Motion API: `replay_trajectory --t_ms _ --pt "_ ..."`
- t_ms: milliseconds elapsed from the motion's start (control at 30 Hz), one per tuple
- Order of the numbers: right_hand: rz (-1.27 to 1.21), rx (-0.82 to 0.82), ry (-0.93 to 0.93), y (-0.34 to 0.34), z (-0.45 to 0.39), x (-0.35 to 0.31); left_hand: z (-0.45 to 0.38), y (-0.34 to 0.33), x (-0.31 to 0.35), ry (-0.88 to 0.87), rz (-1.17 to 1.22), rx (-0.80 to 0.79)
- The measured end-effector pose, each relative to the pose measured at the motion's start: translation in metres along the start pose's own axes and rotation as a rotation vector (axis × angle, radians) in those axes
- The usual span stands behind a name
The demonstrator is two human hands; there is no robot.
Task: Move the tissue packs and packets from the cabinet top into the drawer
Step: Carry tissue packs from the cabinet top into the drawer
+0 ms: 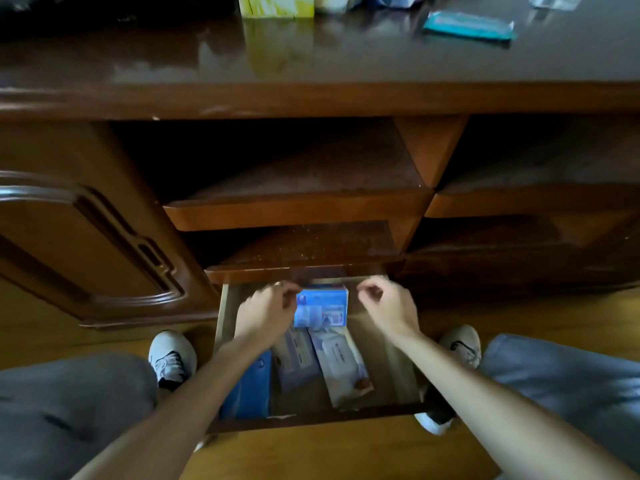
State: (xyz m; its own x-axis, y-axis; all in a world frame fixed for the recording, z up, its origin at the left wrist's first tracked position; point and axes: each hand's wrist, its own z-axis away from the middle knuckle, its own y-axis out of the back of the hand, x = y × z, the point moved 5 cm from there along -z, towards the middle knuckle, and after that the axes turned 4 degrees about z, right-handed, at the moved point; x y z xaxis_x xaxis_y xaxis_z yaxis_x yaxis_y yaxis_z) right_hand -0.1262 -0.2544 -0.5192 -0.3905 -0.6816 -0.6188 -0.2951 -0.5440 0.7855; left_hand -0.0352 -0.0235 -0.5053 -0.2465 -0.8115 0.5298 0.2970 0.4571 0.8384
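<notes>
Left fingers (pixel 287 292) curled — beside blue pack (pixel 321 306)

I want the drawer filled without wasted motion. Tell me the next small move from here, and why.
Probably lift both hands out and reach up for the teal flat packet on the dark wooden cabinet top. The blue tissue pack already sits at the back of the open wooden drawer, the left hand is beside it, the right hand is clear of it, and packs remain up top.

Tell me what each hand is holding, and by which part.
Left hand touches the blue pack at its left edge; whether it grips cannot be told. Right hand holds nothing.
</notes>
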Motion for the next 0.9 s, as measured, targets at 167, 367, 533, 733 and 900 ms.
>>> replay_trajectory --t_ms 167,367,533,733,900 --pt "-0.118 0.309 0.193 0.110 -0.030 -0.065 -0.008 0.121 0.109 -0.383 -0.010 0.423" --pt "-0.080 0.529 0.401 0.246 -0.056 -0.139 -0.021 0.245 0.209 -0.613 0.011 0.597" --pt "0.087 0.592 0.383 0.313 -0.115 -0.182 -0.088 0.298 0.254 -0.564 -0.093 0.650" --pt "0.361 0.304 0.149 0.313 -0.215 -0.190 -0.193 0.327 0.258 -0.308 -0.272 0.478" --pt "0.556 0.158 -0.029 0.277 -0.269 -0.180 -0.257 0.326 0.245 -0.202 -0.432 0.441"
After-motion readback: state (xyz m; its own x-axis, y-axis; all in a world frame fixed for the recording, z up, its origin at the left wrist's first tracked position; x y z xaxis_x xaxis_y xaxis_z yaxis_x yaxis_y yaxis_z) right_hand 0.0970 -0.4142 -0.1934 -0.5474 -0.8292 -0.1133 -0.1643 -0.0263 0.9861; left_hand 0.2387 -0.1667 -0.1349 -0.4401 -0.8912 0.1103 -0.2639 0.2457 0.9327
